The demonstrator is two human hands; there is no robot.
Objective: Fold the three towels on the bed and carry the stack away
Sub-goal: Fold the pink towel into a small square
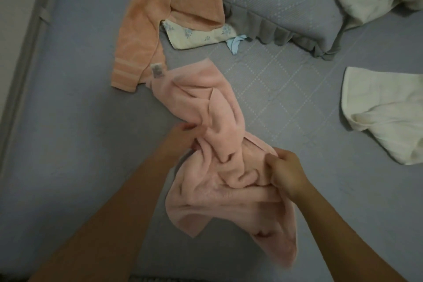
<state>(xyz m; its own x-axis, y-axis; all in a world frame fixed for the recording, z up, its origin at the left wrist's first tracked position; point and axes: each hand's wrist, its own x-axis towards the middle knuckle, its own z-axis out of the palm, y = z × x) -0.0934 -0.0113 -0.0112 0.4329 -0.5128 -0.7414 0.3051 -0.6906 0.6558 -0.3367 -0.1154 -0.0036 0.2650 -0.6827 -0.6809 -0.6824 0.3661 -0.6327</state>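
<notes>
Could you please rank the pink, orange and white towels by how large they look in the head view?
1. pink towel, though nearest the camera
2. orange towel, partly cropped at the top
3. white towel, cropped at the right

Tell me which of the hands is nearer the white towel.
Right. The right hand grips the pink towel on the side facing the white towel; the left hand grips the far side.

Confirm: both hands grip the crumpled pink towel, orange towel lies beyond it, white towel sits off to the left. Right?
One thing is off: the white towel lies to the right on the bed, not the left. The head view shows it. The rest holds: the left hand and right hand both grip the crumpled pink towel, and the orange towel lies beyond it.
</notes>
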